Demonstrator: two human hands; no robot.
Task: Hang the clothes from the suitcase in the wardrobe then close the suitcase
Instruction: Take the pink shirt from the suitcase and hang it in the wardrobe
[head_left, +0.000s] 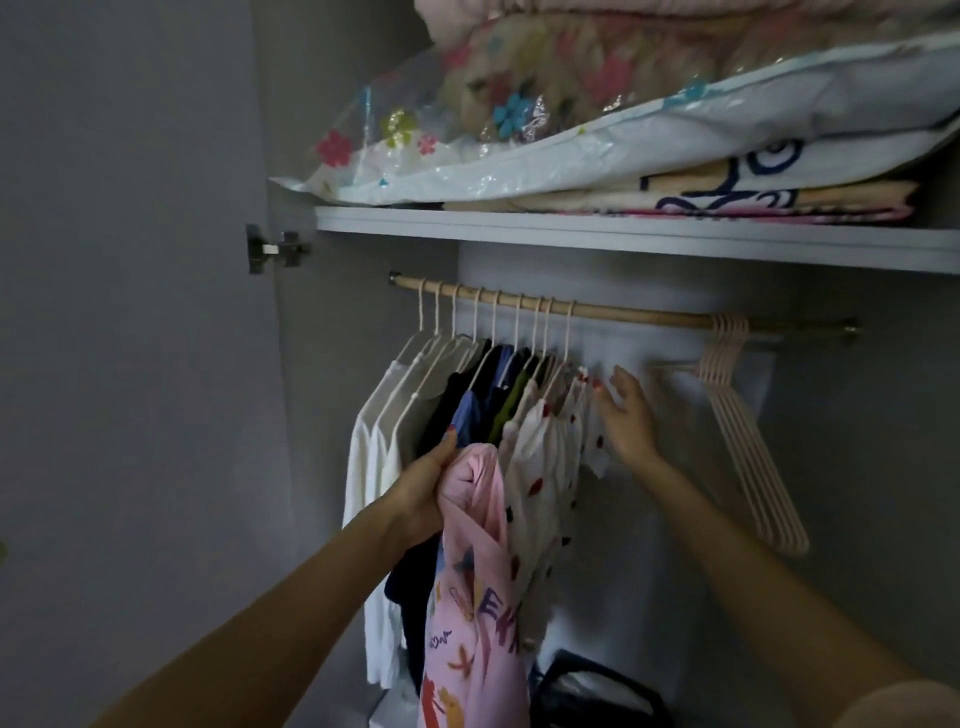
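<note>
A wooden rail (634, 314) runs across the open wardrobe under a white shelf. Several garments hang on pale hangers at its left end: white tops (374, 441), dark and green ones, then a white garment with red and dark spots (545, 467). My left hand (423, 488) grips a bunched pink garment with colourful print (475, 597) in front of the hung clothes. With straight fingers, my right hand (626, 413) touches the right side of the spotted garment near its hanger. The suitcase is out of view.
Several empty pink hangers (743, 415) hang bunched at the rail's right end. The shelf (623, 234) above carries bagged bedding and folded blankets. The open wardrobe door (130, 364) stands at the left. A dark bag (587, 691) sits on the wardrobe floor.
</note>
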